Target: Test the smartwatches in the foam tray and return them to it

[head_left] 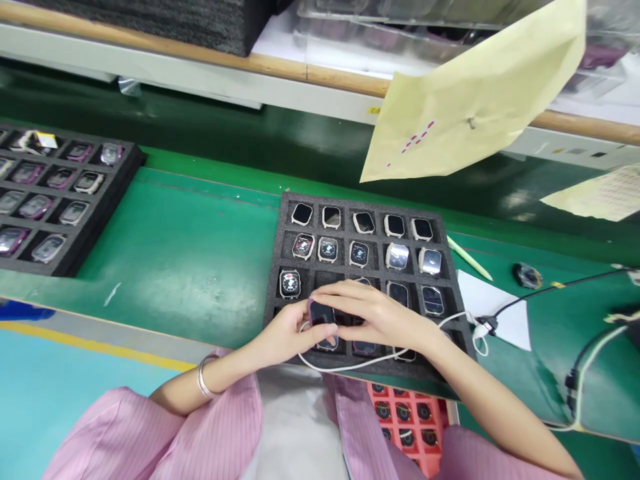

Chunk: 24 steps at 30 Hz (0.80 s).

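Between my two hands is a smartwatch with a purple case and a dark screen, held above the front of a black foam tray. My left hand pinches it from the left, thumb across its lower part. From the right, my right hand bends its fingers over the watch's upper edge and side. A white cable loops beneath both hands; its end near the watch is hidden. Rows of smartwatches fill the tray's compartments, some with lit screens, such as a smartwatch left of my hands.
Another foam tray of watch cases stands at the left. Right of the near tray lie a green pen, white paper and a black cable. Yellow paper hangs from the shelf. A red tray sits below the table edge.
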Available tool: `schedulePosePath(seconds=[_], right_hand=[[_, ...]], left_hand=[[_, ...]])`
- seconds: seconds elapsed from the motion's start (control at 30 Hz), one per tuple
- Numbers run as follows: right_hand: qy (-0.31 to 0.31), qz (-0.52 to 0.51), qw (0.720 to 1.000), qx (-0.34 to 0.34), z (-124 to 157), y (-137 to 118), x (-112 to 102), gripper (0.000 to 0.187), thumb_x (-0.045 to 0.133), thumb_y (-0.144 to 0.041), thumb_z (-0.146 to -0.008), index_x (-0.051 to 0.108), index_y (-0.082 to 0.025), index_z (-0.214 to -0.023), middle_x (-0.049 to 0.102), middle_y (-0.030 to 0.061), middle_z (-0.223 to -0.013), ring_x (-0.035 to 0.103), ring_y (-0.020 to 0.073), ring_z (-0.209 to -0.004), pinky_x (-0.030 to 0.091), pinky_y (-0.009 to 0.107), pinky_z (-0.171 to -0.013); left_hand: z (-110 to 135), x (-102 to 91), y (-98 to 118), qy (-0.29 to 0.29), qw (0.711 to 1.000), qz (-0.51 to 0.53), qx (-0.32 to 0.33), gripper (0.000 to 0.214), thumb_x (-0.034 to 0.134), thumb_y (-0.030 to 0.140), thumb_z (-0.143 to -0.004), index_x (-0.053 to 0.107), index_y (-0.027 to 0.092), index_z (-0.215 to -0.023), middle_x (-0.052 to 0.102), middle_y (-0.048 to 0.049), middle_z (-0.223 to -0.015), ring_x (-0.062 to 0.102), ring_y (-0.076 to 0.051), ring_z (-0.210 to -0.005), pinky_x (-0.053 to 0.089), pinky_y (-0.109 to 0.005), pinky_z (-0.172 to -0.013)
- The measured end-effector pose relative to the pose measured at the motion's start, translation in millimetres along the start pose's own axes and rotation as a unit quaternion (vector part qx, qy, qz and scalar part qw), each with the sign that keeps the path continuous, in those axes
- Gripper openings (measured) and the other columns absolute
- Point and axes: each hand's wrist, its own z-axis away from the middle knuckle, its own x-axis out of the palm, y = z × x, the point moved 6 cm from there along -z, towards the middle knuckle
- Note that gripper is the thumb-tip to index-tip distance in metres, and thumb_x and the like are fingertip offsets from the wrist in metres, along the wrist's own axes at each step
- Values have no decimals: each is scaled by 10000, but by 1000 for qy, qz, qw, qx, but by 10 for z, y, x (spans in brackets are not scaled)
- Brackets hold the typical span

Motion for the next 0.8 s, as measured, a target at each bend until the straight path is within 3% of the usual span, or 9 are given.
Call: schedulePosePath(seconds=[0.23, 0.33, 0.47, 0.6, 0.8], right_hand=[[82, -17, 996, -11, 15, -43, 91, 404, 658, -286, -900, 547, -164, -1268, 669, 126, -1139, 643, 252, -990, 537, 414, -833], [164, -50, 984, -44, 60, -55, 188, 472, 693, -290, -866, 527, -165, -1289, 685, 128, -1075, 661, 242, -955, 553, 392, -803], [262, -30, 960, -94, 128, -135, 336, 656, 772, -276, -793, 468, -129, -1355, 688, 162, -1035, 675, 261, -920, 564, 399, -744], [283, -22, 955, -88, 79, -215, 440, 676, 759, -280, -800, 443, -135, -1380, 687, 161, -1036, 678, 261, -909, 569, 401, -733], [279, -30, 959, -45, -45, -267, 432, 600, 705, -271, -846, 437, -155, -1371, 668, 150, -1062, 658, 255, -965, 559, 404, -792]], left_hand=[[52, -44, -12, 3, 1000, -14, -9, 338, 600, 460, -868, 556, 128, -910, 507, 51, -602, 334, -50, -436, 288, -202, -448], [115, -63, 15, -20, 999, -39, -22, 337, 576, 452, -884, 555, 117, -905, 562, 22, -619, 340, -52, -435, 274, -197, -432], [201, -99, 99, -42, 995, -85, 7, 300, 596, 404, -872, 582, 105, -903, 570, 5, -636, 444, -87, -518, 335, -200, -477], [261, -183, 124, -43, 994, -100, 10, 268, 591, 390, -875, 580, 123, -876, 545, 22, -616, 478, -93, -510, 355, -198, -474], [299, -295, 153, -32, 994, -105, 7, 270, 583, 399, -883, 559, 132, -851, 519, 34, -588, 462, -82, -466, 338, -194, -449]])
